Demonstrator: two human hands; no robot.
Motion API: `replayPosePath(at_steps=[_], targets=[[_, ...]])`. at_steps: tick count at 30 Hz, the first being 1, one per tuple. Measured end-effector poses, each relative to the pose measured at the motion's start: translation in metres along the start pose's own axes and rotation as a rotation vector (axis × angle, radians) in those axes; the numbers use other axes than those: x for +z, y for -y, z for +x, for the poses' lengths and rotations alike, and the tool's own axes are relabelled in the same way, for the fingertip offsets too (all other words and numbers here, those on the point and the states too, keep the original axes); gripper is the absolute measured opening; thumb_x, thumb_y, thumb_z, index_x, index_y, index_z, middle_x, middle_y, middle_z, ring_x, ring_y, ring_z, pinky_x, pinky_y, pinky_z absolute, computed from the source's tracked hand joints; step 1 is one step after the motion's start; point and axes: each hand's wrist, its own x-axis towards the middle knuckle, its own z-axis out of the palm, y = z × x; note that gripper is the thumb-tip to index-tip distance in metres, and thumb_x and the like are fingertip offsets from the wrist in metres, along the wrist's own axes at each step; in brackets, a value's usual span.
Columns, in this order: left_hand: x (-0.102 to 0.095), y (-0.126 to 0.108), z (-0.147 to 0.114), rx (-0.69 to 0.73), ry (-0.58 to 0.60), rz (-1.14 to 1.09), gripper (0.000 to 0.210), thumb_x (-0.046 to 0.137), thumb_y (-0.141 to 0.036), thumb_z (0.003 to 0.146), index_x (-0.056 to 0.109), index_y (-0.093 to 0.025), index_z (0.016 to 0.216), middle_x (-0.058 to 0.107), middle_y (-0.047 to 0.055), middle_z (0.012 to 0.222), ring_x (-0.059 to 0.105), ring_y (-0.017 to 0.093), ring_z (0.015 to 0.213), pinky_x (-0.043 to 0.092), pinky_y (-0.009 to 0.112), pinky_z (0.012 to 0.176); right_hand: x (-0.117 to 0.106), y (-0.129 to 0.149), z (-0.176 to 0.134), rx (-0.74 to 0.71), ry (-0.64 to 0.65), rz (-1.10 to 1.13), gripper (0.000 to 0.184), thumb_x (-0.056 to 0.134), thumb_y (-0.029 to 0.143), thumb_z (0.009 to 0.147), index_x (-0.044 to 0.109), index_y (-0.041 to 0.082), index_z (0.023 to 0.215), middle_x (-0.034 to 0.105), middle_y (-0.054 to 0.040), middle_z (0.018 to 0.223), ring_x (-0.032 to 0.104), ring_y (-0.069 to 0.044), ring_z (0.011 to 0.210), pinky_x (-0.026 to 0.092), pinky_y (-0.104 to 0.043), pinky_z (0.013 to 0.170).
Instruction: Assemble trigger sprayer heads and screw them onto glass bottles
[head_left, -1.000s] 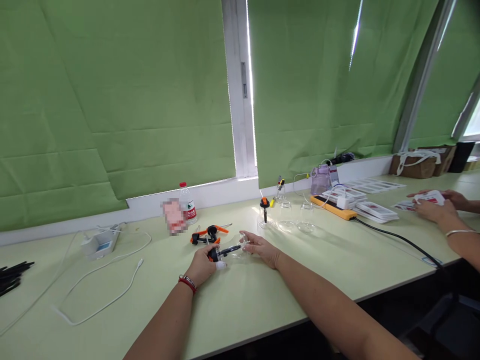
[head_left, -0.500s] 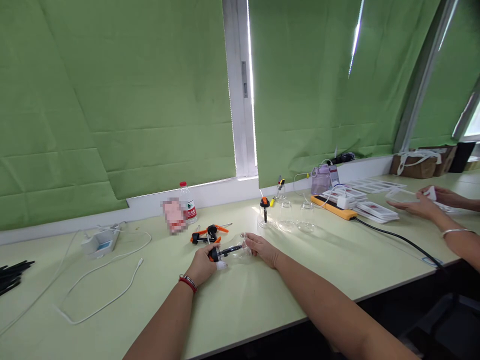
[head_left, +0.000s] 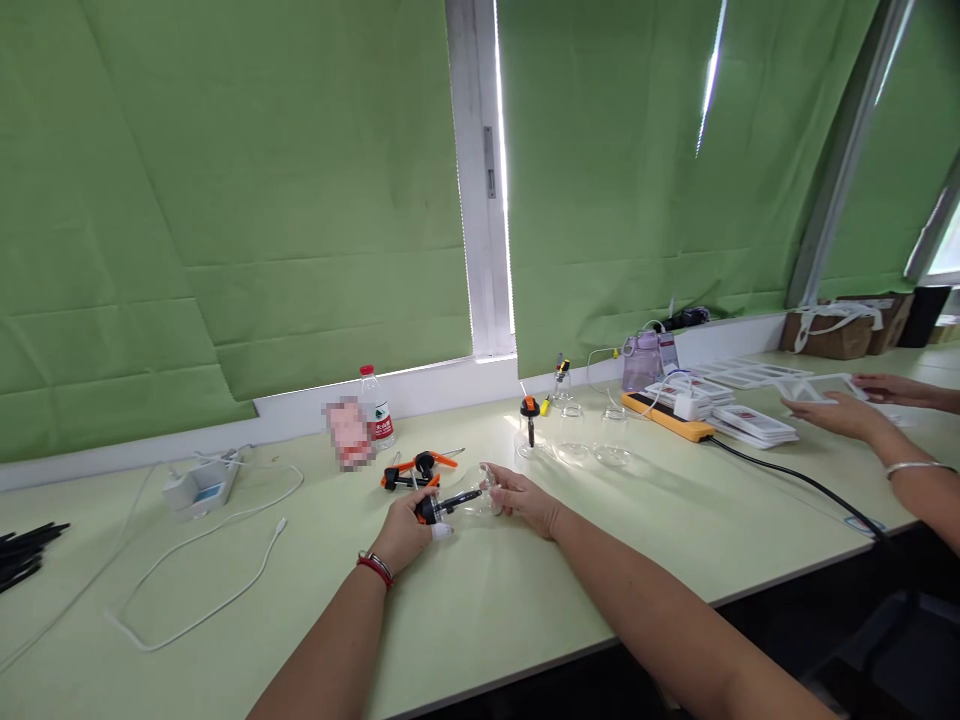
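A clear flask-like bottle [head_left: 472,507] lies sideways between my hands, just above the table. My left hand [head_left: 406,530] is closed around its black cap [head_left: 427,510], and a white wrap shows on one finger. From the cap a black stem [head_left: 459,501] runs into the clear body. At the wide end, my right hand [head_left: 521,497] pinches the bottle's rim. Beyond my left hand lie black-and-orange cap pieces with handles [head_left: 420,467]. A similar bottle with a black-and-orange top [head_left: 529,425] stands upright further back.
Clear glass pieces [head_left: 613,455] sit behind on the right, near an orange power strip [head_left: 667,417]. A water bottle [head_left: 379,410] stands against the wall. White cables [head_left: 217,515] trail across the left. At right, another person's hands [head_left: 847,410] hold a white frame.
My hands and the bottle stay almost in place. At the right, the other person's hands have shifted and the white frame is turned to a different angle.
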Motion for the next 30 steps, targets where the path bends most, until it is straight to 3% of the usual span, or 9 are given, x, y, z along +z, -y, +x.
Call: replayPosePath(at_steps=[5, 11, 14, 17, 19, 25, 30], targets=[[0.0008, -0.0057, -0.0031, -0.008, 0.010, 0.004, 0.069, 0.080, -0.025, 0.043, 0.063, -0.012, 0.108, 0.063, 0.005, 0.082, 0.056, 0.019, 0.073, 0.045, 0.031, 0.071, 0.0027, -0.0010, 0.0027, -0.001, -0.021, -0.034, 0.060, 0.056, 0.059, 0.076, 0.054, 0.019, 0.121, 0.060, -0.0042, 0.090, 0.048, -0.008, 0.057, 0.036, -0.024, 0.056], [0.0005, -0.0056, -0.0031, 0.000, 0.000, 0.014, 0.068, 0.080, -0.027, 0.042, 0.064, -0.013, 0.106, 0.062, 0.003, 0.078, 0.055, 0.018, 0.070, 0.045, 0.031, 0.069, 0.0032, -0.0023, 0.0045, -0.009, -0.028, -0.040, 0.061, 0.054, 0.062, 0.075, 0.055, 0.018, 0.117, 0.061, -0.0040, 0.087, 0.047, -0.008, 0.056, 0.036, -0.023, 0.054], [0.0004, -0.0047, -0.0026, 0.003, 0.000, 0.021, 0.066, 0.080, -0.026, 0.043, 0.064, -0.013, 0.106, 0.062, 0.003, 0.079, 0.055, 0.018, 0.070, 0.045, 0.030, 0.070, 0.0024, -0.0005, 0.0019, 0.005, -0.014, -0.038, 0.066, 0.055, 0.060, 0.076, 0.048, 0.020, 0.127, 0.059, -0.0069, 0.101, 0.050, -0.008, 0.059, 0.037, -0.024, 0.056], [0.0004, -0.0043, -0.0021, 0.005, -0.003, 0.013, 0.063, 0.079, -0.026, 0.044, 0.064, -0.013, 0.104, 0.062, 0.005, 0.084, 0.056, 0.019, 0.073, 0.045, 0.031, 0.072, 0.0006, 0.0018, -0.0020, -0.009, 0.003, -0.002, 0.074, 0.060, 0.055, 0.074, 0.032, 0.033, 0.139, 0.043, -0.0081, 0.131, 0.054, -0.008, 0.064, 0.038, -0.025, 0.057], [0.0003, -0.0039, -0.0019, 0.014, -0.003, 0.010, 0.062, 0.079, -0.027, 0.045, 0.064, -0.013, 0.103, 0.063, 0.007, 0.087, 0.056, 0.019, 0.075, 0.045, 0.032, 0.073, -0.0005, 0.0029, -0.0039, -0.024, 0.015, 0.013, 0.075, 0.064, 0.051, 0.073, 0.029, 0.037, 0.139, 0.035, -0.0068, 0.139, 0.054, -0.008, 0.066, 0.039, -0.025, 0.057], [0.0000, -0.0020, -0.0017, 0.022, 0.002, 0.028, 0.064, 0.080, -0.031, 0.043, 0.064, -0.014, 0.102, 0.061, 0.004, 0.081, 0.055, 0.019, 0.071, 0.044, 0.030, 0.069, 0.0013, 0.0035, -0.0023, -0.006, 0.021, -0.003, 0.069, 0.062, 0.052, 0.074, 0.040, 0.027, 0.135, 0.054, -0.0069, 0.116, 0.053, -0.007, 0.060, 0.039, -0.024, 0.056], [0.0003, -0.0057, -0.0037, 0.000, 0.011, 0.041, 0.065, 0.081, -0.031, 0.042, 0.064, -0.013, 0.102, 0.059, 0.001, 0.073, 0.053, 0.017, 0.067, 0.043, 0.029, 0.067, 0.0052, 0.0031, 0.0007, 0.019, -0.024, -0.029, 0.063, 0.055, 0.059, 0.076, 0.050, 0.020, 0.125, 0.060, -0.0050, 0.094, 0.049, -0.007, 0.053, 0.036, -0.023, 0.051]])
